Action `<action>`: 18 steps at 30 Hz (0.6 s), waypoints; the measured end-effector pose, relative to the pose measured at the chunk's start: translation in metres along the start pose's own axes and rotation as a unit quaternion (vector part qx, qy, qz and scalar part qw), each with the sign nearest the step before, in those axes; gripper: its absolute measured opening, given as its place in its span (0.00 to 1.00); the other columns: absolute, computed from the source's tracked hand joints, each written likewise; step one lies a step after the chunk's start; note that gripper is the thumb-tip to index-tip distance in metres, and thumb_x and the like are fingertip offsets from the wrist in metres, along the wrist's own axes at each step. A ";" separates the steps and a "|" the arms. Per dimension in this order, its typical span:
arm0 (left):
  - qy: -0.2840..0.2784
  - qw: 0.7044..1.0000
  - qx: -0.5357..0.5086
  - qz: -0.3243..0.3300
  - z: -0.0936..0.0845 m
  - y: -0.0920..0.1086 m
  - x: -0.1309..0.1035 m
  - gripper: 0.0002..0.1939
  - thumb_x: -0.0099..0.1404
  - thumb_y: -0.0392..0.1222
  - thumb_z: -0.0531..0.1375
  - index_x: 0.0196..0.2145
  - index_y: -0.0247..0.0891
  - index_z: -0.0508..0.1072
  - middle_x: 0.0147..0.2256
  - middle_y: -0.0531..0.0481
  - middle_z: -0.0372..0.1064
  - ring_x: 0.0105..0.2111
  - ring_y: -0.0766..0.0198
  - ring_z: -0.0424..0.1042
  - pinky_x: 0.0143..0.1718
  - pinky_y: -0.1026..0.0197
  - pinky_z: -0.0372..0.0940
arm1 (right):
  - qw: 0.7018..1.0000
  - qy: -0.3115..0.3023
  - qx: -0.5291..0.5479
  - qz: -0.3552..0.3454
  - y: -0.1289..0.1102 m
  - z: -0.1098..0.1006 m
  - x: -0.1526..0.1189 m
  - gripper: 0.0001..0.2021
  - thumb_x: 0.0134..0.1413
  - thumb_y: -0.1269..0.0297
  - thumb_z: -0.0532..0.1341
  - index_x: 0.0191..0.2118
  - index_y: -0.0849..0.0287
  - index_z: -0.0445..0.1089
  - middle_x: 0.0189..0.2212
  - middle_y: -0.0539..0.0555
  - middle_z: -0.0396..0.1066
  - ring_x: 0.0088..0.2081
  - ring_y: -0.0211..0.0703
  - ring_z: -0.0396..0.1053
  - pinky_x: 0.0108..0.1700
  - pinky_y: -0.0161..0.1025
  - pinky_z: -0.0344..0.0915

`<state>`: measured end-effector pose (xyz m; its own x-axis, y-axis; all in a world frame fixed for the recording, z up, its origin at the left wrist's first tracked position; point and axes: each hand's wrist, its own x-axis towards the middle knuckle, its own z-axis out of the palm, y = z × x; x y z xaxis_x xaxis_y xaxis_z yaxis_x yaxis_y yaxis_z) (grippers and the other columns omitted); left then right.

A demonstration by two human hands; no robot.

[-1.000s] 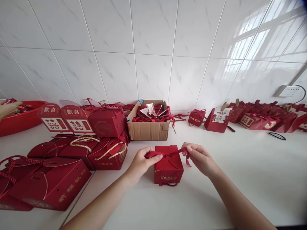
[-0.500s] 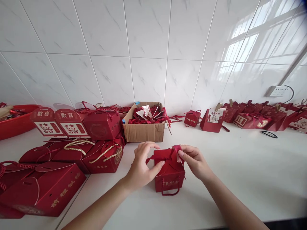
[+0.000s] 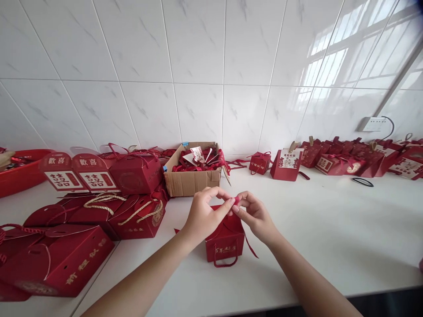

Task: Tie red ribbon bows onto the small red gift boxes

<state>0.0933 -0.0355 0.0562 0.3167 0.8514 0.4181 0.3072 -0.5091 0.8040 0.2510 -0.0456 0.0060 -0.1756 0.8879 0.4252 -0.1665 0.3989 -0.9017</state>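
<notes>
A small red gift box (image 3: 224,246) with gold lettering stands on the white table in front of me, its cord handle hanging down the front. Above its top, my left hand (image 3: 209,213) and my right hand (image 3: 253,213) meet with fingertips pinched on a red ribbon (image 3: 235,200). One ribbon tail hangs beside the box's right side, and another end pokes out to the left behind my left wrist. My fingers cover part of the ribbon and the box's top.
Behind the box stands a cardboard carton (image 3: 193,182) filled with red ribbons and tags. Stacked red gift boxes (image 3: 82,255) crowd the left. A small tied box (image 3: 259,164), an upright red box (image 3: 287,169) and several more line the tiled wall. A black ring (image 3: 362,182) lies at right.
My left hand has moved right and now pinches the ribbon alongside my right hand; before, its fingers were spread at the box's left. The view has shifted slightly.
</notes>
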 end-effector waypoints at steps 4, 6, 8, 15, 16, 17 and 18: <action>0.017 1.000 0.012 0.020 -0.002 -0.001 -0.001 0.06 0.60 0.44 0.60 0.29 0.39 0.73 0.31 0.50 0.74 0.36 0.59 0.72 0.41 0.59 0.65 | 0.999 0.012 -0.031 0.028 0.001 0.000 0.002 0.13 0.54 0.55 0.62 0.43 0.55 0.67 0.24 0.47 0.66 0.31 0.39 0.67 0.38 0.38 0.64; 0.024 0.999 0.018 0.034 -0.002 -0.002 -0.003 0.06 0.60 0.43 0.60 0.29 0.39 0.73 0.31 0.51 0.73 0.36 0.60 0.72 0.42 0.59 0.65 | 0.998 -0.002 -0.046 0.043 0.001 0.000 0.002 0.14 0.52 0.54 0.63 0.41 0.57 0.70 0.24 0.48 0.65 0.30 0.39 0.66 0.39 0.38 0.64; 0.034 0.998 0.025 0.041 -0.002 -0.003 -0.005 0.05 0.60 0.43 0.60 0.29 0.39 0.73 0.31 0.51 0.73 0.36 0.60 0.72 0.43 0.58 0.64 | 0.997 -0.023 -0.042 0.060 0.002 0.000 0.003 0.13 0.52 0.53 0.62 0.36 0.58 0.72 0.25 0.49 0.66 0.30 0.39 0.65 0.38 0.38 0.64; 0.029 0.998 0.032 0.041 -0.012 -0.007 -0.009 0.06 0.61 0.44 0.58 0.32 0.39 0.71 0.33 0.51 0.71 0.37 0.61 0.70 0.44 0.59 0.63 | 0.997 0.000 -0.067 0.034 0.005 0.000 0.002 0.10 0.52 0.56 0.63 0.29 0.58 0.73 0.31 0.52 0.68 0.34 0.41 0.66 0.40 0.39 0.63; 0.034 0.998 0.040 0.037 -0.015 -0.011 -0.009 0.07 0.62 0.45 0.57 0.32 0.39 0.70 0.33 0.51 0.71 0.38 0.61 0.69 0.44 0.59 0.62 | 0.997 0.006 -0.078 0.023 0.005 0.000 0.002 0.10 0.52 0.56 0.63 0.29 0.57 0.73 0.33 0.52 0.68 0.36 0.42 0.66 0.42 0.39 0.63; 0.040 0.997 0.052 0.029 -0.019 -0.016 -0.010 0.07 0.62 0.45 0.57 0.32 0.40 0.69 0.33 0.51 0.70 0.38 0.61 0.69 0.45 0.59 0.61 | 0.996 0.010 -0.084 0.017 0.005 0.000 0.002 0.10 0.52 0.56 0.63 0.30 0.57 0.73 0.34 0.53 0.68 0.37 0.42 0.66 0.43 0.40 0.63; 0.045 0.997 0.067 0.017 -0.023 -0.022 -0.011 0.08 0.63 0.46 0.56 0.32 0.40 0.68 0.33 0.51 0.69 0.38 0.61 0.68 0.46 0.58 0.60 | 0.996 0.012 -0.087 0.018 0.004 0.000 0.002 0.10 0.52 0.56 0.63 0.30 0.57 0.73 0.35 0.53 0.68 0.38 0.43 0.66 0.43 0.40 0.63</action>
<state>0.0623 -0.0308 0.0433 0.2488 0.8383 0.4852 0.4166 -0.5448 0.7277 0.2496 -0.0419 0.0032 -0.1543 0.9067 0.3925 0.0108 0.3988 -0.9170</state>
